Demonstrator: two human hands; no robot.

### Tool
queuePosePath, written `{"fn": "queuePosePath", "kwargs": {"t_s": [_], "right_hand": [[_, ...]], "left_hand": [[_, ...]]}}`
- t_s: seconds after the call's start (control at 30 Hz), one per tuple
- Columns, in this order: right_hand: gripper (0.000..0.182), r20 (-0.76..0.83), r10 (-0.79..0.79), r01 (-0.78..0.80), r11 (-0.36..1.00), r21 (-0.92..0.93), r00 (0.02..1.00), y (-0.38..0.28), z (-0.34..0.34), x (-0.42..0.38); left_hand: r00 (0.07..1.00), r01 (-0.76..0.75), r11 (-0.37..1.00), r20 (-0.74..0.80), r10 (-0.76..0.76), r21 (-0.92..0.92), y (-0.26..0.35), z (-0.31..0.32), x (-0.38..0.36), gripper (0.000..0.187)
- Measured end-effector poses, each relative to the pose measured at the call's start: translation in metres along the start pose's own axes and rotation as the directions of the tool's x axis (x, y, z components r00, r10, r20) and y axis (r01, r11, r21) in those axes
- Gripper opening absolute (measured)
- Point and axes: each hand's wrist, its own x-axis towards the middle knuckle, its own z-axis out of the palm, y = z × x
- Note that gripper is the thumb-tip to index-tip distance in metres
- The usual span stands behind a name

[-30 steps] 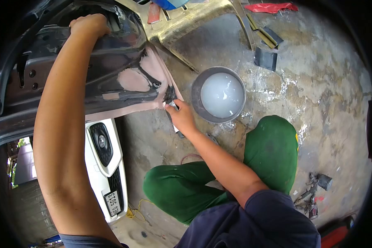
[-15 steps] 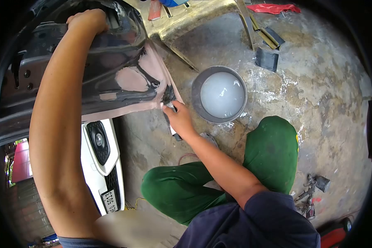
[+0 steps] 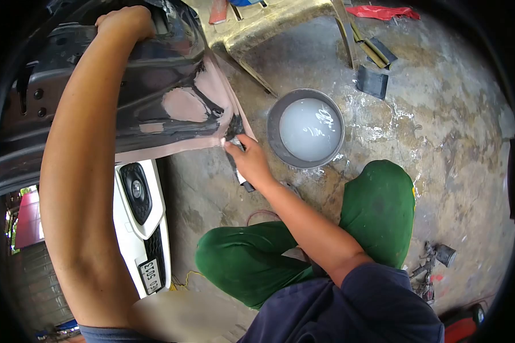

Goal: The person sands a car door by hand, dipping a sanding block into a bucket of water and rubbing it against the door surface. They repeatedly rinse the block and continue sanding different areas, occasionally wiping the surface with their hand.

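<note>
A dark car door panel with pinkish filler patches fills the upper left. My left hand reaches to its far side, the fingers bent over the panel and partly hidden. At the panel's near right corner, my right hand pinches a narrow black-and-white tool whose dark end sticks out below the fingers. The fingertips are right at the filler-coated edge, beside a blackish patch; I cannot tell the tool's kind. Just right of this hand stands a grey bucket of cloudy water.
A worn pale plastic chair stands behind the bucket. Dark sheets and a red wrapper lie on the stained concrete floor. A spray gun is at lower right, a white car bumper at lower left.
My right hand and the tool have shifted slightly up along the panel's corner. The view has moved a little, and the reflections on the water differ. My left hand keeps its place on the panel.
</note>
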Motion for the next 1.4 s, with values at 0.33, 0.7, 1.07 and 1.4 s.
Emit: {"fn": "queuePosePath", "kwargs": {"t_s": [0.33, 0.7, 1.07, 1.4], "right_hand": [[0.054, -0.116, -0.084, 0.1, 0.984, 0.145, 0.99, 0.0, 0.014, -0.008], [0.047, -0.086, -0.003, 0.004, 1.0, 0.018, 0.996, -0.007, 0.015, 0.005], [0.05, -0.155, -0.179, 0.186, 0.982, 0.029, 0.972, 0.02, 0.021, 0.002], [0.038, -0.145, -0.077, 0.089, 0.993, 0.079, 0.986, -0.009, 0.019, -0.007]], "left_hand": [[1.0, -0.025, 0.999, -0.003, 0.025, -0.034, -0.002, 0.01, 0.006, 0.048], [0.999, -0.01, 1.0, -0.043, 0.008, -0.028, -0.006, 0.012, 0.012, 0.05], [0.999, -0.052, 0.998, -0.006, 0.051, -0.035, -0.005, 0.019, 0.013, 0.051], [0.924, -0.246, 0.967, -0.319, 0.212, -0.068, -0.056, 0.087, 0.086, 0.048]]}}
